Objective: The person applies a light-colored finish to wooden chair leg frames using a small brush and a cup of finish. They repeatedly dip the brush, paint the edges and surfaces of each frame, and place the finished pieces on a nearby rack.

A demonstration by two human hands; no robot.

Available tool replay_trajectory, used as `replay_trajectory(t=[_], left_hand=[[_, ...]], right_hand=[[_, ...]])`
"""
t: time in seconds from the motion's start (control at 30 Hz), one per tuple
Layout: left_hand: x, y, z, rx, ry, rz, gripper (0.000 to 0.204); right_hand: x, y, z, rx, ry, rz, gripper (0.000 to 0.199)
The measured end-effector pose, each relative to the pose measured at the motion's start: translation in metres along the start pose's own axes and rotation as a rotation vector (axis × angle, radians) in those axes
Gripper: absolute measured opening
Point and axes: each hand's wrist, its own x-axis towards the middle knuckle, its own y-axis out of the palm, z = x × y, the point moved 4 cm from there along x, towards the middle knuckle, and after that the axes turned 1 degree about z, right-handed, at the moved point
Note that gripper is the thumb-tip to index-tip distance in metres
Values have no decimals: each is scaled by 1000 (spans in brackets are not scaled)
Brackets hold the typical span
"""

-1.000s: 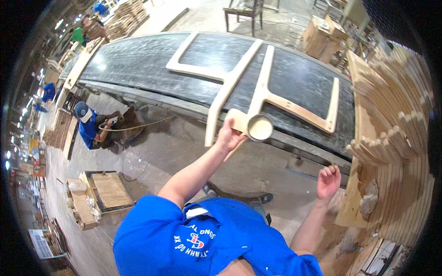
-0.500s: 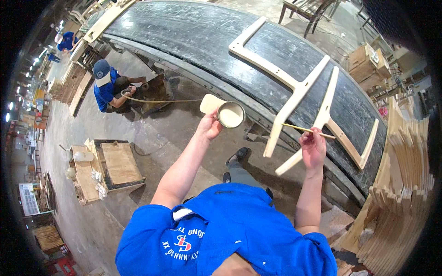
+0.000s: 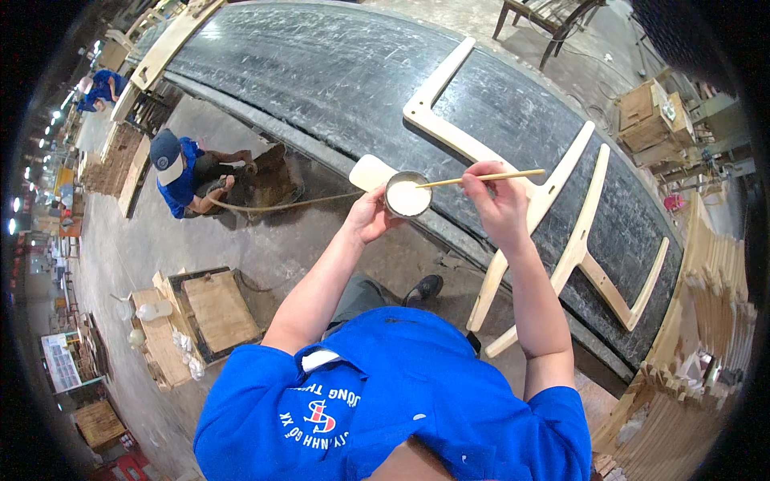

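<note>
Now the left hand grips a small round cup of white liquid. Right hand pinches a thin wooden stick, tip over the cup, above the long dark table edge.

Workshop surroundings around a long dark table.

A long dark table is running diagonally across the upper view, and two pale wooden frame pieces are lying on its scratched top, their lower ends overhanging the near edge. A person in a blue shirt and cap is crouching on the concrete floor beside the table. Flat wooden boards and crates are sitting on the floor at lower left. Stacked curved wooden parts are piling along the right rim, a wooden box is standing above them, and a dark chair is standing beyond the table's far side.
</note>
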Motion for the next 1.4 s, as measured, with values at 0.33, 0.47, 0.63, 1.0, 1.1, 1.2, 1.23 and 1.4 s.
replay_trajectory(t=[0.33, 0.47, 0.63, 1.0, 1.1, 1.2, 1.23, 1.4], left_hand=[[88, -26, -84, 180, -91, -32, 37], [105, -36, -126, 210, -164, 53, 37], [117, -45, -165, 186, -156, 59, 33], [146, -56, -189, 108, -126, 77, 40], [157, -43, -188, 37, -117, 101, 37], [168, -34, -185, 39, -92, 82, 38], [170, -31, -182, 47, -84, 69, 38], [188, -20, -165, 49, -89, 74, 40]], right_hand=[[93, 62, -52, -358, 89, -43, 13], [116, 99, -80, -115, 292, -118, 17], [138, 119, -92, -148, 338, -212, 18], [126, 115, -133, 770, 517, -493, 11], [124, 112, -145, 847, 527, -546, 10], [118, 113, -171, 909, 615, -653, 11], [114, 112, -179, 921, 664, -686, 13], [104, 109, -207, 1079, 805, -791, 21]])
